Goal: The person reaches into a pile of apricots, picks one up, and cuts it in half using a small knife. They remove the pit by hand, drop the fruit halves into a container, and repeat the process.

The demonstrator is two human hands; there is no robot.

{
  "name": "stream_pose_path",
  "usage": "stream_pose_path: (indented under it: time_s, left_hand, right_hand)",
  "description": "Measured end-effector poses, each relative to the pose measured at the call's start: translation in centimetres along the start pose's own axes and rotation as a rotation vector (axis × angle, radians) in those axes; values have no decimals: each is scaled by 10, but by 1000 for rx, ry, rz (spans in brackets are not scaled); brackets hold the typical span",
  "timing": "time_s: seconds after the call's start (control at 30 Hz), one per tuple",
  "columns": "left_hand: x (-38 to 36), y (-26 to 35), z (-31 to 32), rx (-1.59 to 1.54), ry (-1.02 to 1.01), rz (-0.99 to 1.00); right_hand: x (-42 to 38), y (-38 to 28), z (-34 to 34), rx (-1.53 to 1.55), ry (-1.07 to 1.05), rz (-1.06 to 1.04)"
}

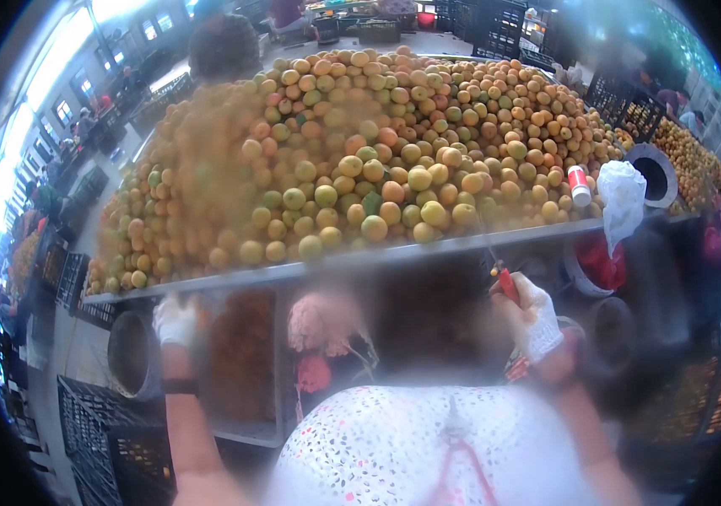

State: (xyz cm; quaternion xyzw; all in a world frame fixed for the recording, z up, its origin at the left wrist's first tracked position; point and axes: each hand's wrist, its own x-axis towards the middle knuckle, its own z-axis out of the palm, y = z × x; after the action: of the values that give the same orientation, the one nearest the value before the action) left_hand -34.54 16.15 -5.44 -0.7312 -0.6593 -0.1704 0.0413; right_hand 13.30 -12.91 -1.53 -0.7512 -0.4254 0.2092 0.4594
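A large heap of orange and greenish citrus fruit [377, 169] covers the metal-edged table [360, 258] in front of me. My right hand [537, 319], in a white glove, is closed around small red-handled clippers [508, 285], just below the table's front edge. The clippers' thin tips point up toward the fruit. Farther left, my left hand [176, 322], also gloved in white, is beside a bin of brown-looking contents [244, 354]. Blur hides its fingers, and I cannot tell whether it holds anything.
On the right edge of the table are a red-and-white bottle [579, 185], a white plastic bag [621, 198] and a round container [652, 175]. A grey bucket [130, 354] and black crates [90, 422] stand at lower left. A person [224, 46] is beyond the heap.
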Motion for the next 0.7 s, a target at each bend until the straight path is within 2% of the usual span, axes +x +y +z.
stream_pose_path:
  time_s: [0.03,0.07,0.1,0.13,0.17,0.2,0.23,0.27,0.3,0.33,0.43,0.5,0.53,0.6,0.7]
  left_hand:
    - [7,4,-3,-70,153,-19]
    - [21,21,-11,-381,109,1]
    - [28,45,-15,-326,190,312]
    - [33,87,-22,-439,270,455]
    - [47,123,-16,-753,77,225]
    - [72,133,18,-681,77,303]
    - [80,174,21,-879,-9,369]
    - [88,208,22,-752,-75,347]
    - [103,235,42,-663,28,504]
    - [113,262,51,-546,84,648]
    - [134,322,86,-370,-85,631]
    - [147,336,117,-349,-217,631]
    - [151,339,125,-346,-220,635]
    - [155,346,124,-154,-211,627]
    - [150,346,108,-250,-274,581]
  right_hand:
    - [4,7,3,10,7,11]
    - [8,17,7,54,-46,44]
    - [12,25,11,96,-103,71]
    - [16,32,15,101,-104,75]
    - [19,38,20,160,-124,76]
    - [24,43,24,221,-143,77]
    - [28,42,24,228,-140,81]
    - [31,38,21,93,-128,-20]
    - [32,36,17,-43,-114,-118]
    - [34,36,15,-38,-111,-108]
    - [40,41,13,57,-73,-15]
    - [46,44,9,77,-52,-20]
    - [48,41,5,81,-49,-17]
    - [52,35,0,119,-100,43]
    - [52,40,1,176,-101,73]
